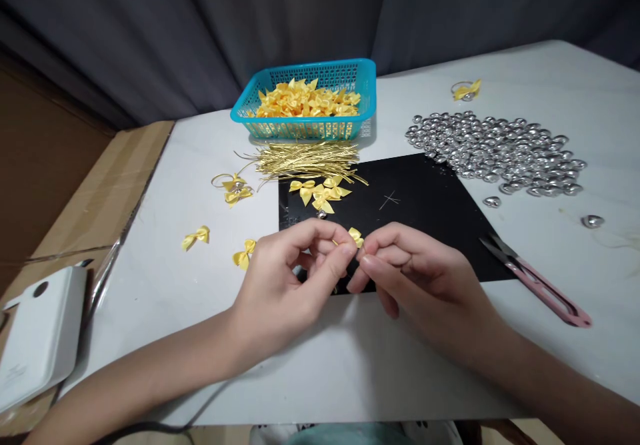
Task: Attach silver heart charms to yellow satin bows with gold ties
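Both hands meet over the near edge of a black mat (425, 198). My left hand (290, 272) and my right hand (415, 272) pinch a small yellow ribbon bow (356, 236) between their fingertips, with a thin gold wire at it. More yellow bows (321, 193) lie on the mat's far left corner beside a bundle of gold wire ties (307, 158). A blue basket (367, 78) behind holds many more bows.
A heap of silver bells (495, 148) lies at the right. Pink thread snips (540, 285) rest by the mat's right corner. Loose bows (196, 237) dot the white table (175, 278). A white device (40, 338) sits on cardboard at the left.
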`<state>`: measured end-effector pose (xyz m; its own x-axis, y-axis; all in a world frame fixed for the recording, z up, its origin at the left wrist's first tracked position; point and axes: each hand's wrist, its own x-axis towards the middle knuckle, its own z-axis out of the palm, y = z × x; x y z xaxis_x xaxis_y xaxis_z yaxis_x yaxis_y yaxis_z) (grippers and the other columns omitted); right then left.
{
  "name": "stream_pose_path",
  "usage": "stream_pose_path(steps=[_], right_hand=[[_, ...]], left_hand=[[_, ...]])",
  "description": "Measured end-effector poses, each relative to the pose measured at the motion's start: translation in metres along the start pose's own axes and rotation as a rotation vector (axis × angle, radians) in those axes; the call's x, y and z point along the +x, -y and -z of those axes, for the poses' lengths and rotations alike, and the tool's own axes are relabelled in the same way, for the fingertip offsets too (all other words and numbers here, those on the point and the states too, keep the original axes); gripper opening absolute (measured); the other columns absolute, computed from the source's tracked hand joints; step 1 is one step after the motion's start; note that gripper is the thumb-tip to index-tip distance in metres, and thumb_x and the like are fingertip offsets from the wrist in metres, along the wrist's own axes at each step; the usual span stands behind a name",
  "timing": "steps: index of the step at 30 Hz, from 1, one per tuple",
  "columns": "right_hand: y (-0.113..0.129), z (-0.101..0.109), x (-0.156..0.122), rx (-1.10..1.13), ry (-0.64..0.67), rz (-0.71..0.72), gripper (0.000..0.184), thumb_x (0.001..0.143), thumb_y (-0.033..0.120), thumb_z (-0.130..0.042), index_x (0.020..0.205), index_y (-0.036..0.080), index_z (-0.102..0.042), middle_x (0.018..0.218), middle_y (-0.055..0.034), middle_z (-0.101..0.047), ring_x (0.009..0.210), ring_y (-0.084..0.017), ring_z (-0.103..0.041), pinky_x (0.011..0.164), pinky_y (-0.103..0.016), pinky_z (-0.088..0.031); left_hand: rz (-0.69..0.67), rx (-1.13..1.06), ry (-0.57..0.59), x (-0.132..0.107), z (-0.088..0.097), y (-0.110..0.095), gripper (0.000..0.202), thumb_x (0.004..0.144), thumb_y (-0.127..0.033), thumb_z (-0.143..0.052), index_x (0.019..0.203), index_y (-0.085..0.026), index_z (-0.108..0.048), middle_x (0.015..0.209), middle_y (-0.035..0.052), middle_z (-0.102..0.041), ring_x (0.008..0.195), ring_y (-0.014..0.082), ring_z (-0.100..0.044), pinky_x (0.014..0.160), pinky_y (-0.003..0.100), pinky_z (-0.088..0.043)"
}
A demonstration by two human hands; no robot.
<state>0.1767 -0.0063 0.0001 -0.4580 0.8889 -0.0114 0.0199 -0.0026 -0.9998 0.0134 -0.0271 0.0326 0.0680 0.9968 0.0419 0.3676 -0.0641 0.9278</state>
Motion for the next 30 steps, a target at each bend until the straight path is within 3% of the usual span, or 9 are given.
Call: stream_pose_path(steps=[6,10,20,30], right_hand=[[0.0030,0.0006,-0.0023,0.140,0.061,-0.098,0.021,0.089,0.039,-0.055,0.081,0.020,-0.052,0.067,-0.0008,-0.066,0.037,-0.005,-0.044,0.035,-0.017,-0.038],[0.0042,-0.0001,-0.0037,0.144,0.097,-0.141,0.024,0.089,0.042,-0.053,0.081,0.020,-0.051,0.067,0.0003,-0.065,0.034,-0.003,-0.038,0.032,-0.015,-0.029],[0.0048,-0.0002,-0.0015,0.117,0.102,-0.133,0.028,0.088,0.046,-0.054,0.080,0.020,-0.051,0.065,0.0001,-0.065,0.032,-0.003,-0.039,0.030,-0.017,-0.027],[0.0023,-0.0031,-0.0008,0.055,0.075,-0.044,0.012,0.090,0.027,-0.054,0.081,0.020,-0.051,0.065,0.0015,-0.067,0.037,-0.003,-0.042,0.033,-0.016,-0.028]], left_hand=[[-0.058,0.043,-0.013,-0.0011,-0.0012,0.0021,0.013,0.084,-0.025,-0.059,0.076,-0.016,-0.064,0.056,-0.0009,-0.059,0.050,0.0090,-0.050,0.047,0.018,-0.043],[-0.072,0.042,0.017,-0.0010,-0.0012,0.0055,0.014,0.085,-0.026,-0.060,0.076,-0.016,-0.063,0.058,-0.0004,-0.061,0.051,0.0088,-0.051,0.049,0.018,-0.044],[-0.124,0.070,0.001,-0.0019,-0.0014,0.0041,0.011,0.084,-0.020,-0.060,0.074,-0.015,-0.061,0.056,-0.0012,-0.062,0.050,0.0078,-0.051,0.048,0.017,-0.042],[-0.080,0.001,0.017,-0.0020,-0.0019,0.0041,0.012,0.081,-0.018,-0.061,0.070,-0.017,-0.058,0.055,-0.0029,-0.064,0.048,0.0065,-0.050,0.047,0.015,-0.042]])
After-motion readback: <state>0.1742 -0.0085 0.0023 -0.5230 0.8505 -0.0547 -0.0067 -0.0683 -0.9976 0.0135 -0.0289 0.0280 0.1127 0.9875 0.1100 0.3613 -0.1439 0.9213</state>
